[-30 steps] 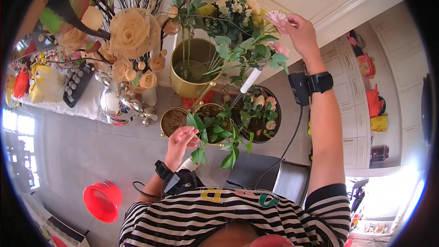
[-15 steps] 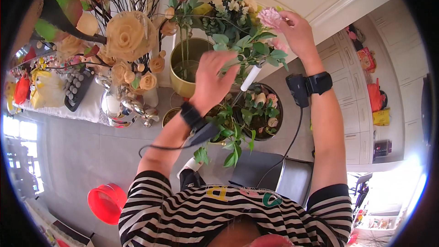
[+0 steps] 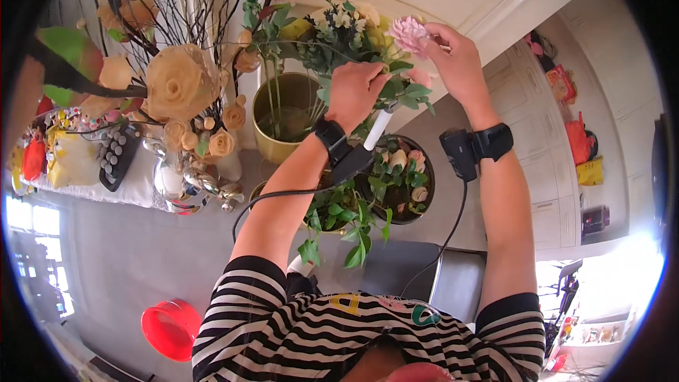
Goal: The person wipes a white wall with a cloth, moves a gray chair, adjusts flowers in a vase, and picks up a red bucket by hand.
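Note:
Between the thumb and fingers of my right hand (image 3: 456, 64) is the edge of a pink flower (image 3: 408, 35) with many petals. My left hand (image 3: 356, 93) is closed among green leaves (image 3: 412, 92) just below and left of the flower; whatever its fingers pinch is hidden. A second, paler pink bloom (image 3: 419, 76) shows partly under my right hand. Below the leaves a white tube (image 3: 379, 129) slants down toward the pots. White blossoms and dark green foliage (image 3: 332, 39) stand behind my left hand.
A gold pot (image 3: 272, 134) holds tall stems left of my left hand. Trailing green plants (image 3: 353, 219) and a dark round pot (image 3: 407, 219) with flowers stand below. Large peach fabric roses (image 3: 180, 81) on branches fill the left. A red bucket (image 3: 172, 330) sits on the floor.
My left hand has moved right and up into the leaves, and its spread fingers have closed. My right hand stays at the pink flower, shifted slightly left in view.

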Motion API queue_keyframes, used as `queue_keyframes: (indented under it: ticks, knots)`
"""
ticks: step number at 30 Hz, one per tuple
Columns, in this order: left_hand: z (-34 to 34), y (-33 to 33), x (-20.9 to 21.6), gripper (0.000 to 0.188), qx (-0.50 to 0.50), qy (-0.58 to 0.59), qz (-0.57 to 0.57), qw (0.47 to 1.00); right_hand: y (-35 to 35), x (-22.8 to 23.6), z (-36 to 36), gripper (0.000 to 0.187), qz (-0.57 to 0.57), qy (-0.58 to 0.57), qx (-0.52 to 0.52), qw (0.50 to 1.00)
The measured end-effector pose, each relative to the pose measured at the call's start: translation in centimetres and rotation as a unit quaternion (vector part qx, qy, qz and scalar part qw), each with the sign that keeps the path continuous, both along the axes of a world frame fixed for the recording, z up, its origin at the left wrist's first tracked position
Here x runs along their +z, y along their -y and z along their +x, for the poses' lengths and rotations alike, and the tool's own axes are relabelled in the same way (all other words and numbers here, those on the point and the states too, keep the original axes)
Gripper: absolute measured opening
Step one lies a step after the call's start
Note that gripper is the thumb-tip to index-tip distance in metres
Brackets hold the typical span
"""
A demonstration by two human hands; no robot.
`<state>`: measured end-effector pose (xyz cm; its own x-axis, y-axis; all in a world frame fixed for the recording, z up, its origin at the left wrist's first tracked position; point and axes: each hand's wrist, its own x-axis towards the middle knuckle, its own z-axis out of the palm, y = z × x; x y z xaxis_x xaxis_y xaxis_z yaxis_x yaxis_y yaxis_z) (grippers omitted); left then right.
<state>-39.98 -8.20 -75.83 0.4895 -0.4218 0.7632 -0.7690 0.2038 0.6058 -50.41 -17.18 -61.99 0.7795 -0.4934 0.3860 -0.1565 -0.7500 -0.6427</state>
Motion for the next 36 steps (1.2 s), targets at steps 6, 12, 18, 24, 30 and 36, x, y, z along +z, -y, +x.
queue_keyframes:
  ticks: [6,12,18,24,30,36]
  knots:
    - [0.1,0.3,-0.2,0.02,0.021,-0.012,-0.026,0.999,0.7,-1.4,-0.2,0.026,0.011,-0.003,0.074,0.997]
    - [0.2,0.3,-0.4,0.021,0.041,0.01,-0.031,0.999,0.7,-1.6,-0.1,0.026,-0.005,-0.009,0.075,0.997]
    - [0.0,-0.1,-0.2,0.02,0.025,-0.022,-0.03,0.999,0.3,-1.4,-0.2,0.026,-0.07,0.013,0.083,0.994]
    - [-0.3,-0.1,0.2,0.02,0.015,-0.021,-0.043,0.999,1.0,-1.5,0.0,0.025,-0.106,0.003,0.091,0.99]
    - [-0.2,0.2,-0.1,0.019,0.018,-0.011,-0.013,1.0,1.5,-1.5,0.0,0.025,-0.054,0.008,0.075,0.996]
    - [-0.2,0.5,-0.5,0.019,0.038,0.003,-0.006,0.999,2.0,-1.5,0.0,0.026,-0.006,0.007,0.087,0.996]
